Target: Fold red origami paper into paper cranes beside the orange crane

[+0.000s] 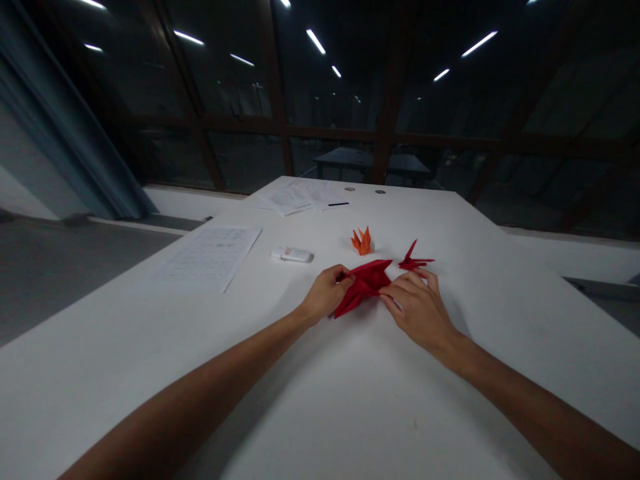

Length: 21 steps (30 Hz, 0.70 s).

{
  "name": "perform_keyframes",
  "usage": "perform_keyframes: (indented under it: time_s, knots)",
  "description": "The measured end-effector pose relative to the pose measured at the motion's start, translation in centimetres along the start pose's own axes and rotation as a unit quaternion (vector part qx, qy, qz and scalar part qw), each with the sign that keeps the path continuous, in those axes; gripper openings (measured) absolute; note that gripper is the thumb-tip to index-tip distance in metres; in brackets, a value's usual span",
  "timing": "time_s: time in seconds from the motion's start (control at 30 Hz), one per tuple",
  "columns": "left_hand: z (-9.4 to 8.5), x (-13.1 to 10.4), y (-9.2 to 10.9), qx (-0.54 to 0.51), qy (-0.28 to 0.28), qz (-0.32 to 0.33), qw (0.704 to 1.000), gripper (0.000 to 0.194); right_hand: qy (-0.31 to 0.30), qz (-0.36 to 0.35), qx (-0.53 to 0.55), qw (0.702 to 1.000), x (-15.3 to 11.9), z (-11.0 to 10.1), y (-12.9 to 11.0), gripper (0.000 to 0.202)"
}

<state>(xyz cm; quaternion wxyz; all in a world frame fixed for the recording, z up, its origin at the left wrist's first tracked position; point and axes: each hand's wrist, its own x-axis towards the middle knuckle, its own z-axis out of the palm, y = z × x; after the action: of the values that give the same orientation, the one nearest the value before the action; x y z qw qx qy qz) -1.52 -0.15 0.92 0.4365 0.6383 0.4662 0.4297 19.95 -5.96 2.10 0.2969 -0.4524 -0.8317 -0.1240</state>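
White table (320,400), red folded paper (367,283), orange folded paper (362,241), blue curtain (65,120) (rather dusky), white sheets printed with grey (210,257)

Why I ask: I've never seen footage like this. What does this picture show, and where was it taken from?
There is no robot here: a camera on a person's head looks forward and down at their bare hands. The left hand and right hand hold a red folded paper between them. Beyond it on the white table stand an orange folded shape and another red folded shape. Farther left lie a white tube-like item and printed sheets. Dark windows rise behind.
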Motion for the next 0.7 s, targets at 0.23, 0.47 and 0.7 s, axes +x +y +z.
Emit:
perform_keyframes:
  time_s: [0.23, 0.47, 0.7]
  knots:
    - [0.0, 0.2, -0.2, 0.003, 0.003, -0.027, 1.000, 0.019, 0.033, 0.074, 0.112, 0.990, -0.1, 0.3, -0.2, 0.011]
    - [-0.2, 0.2, -0.1, -0.010, -0.036, -0.046, 0.998, 0.021, 0.086, 0.023, 0.106, 0.990, -0.4, 0.0, -0.2, 0.013]
    - [-0.7, 0.1, 0.2, -0.013, -0.058, -0.052, 0.997, 0.029, 0.046, -0.127, -0.008, 0.991, -1.3, -0.1, -0.3, 0.027]
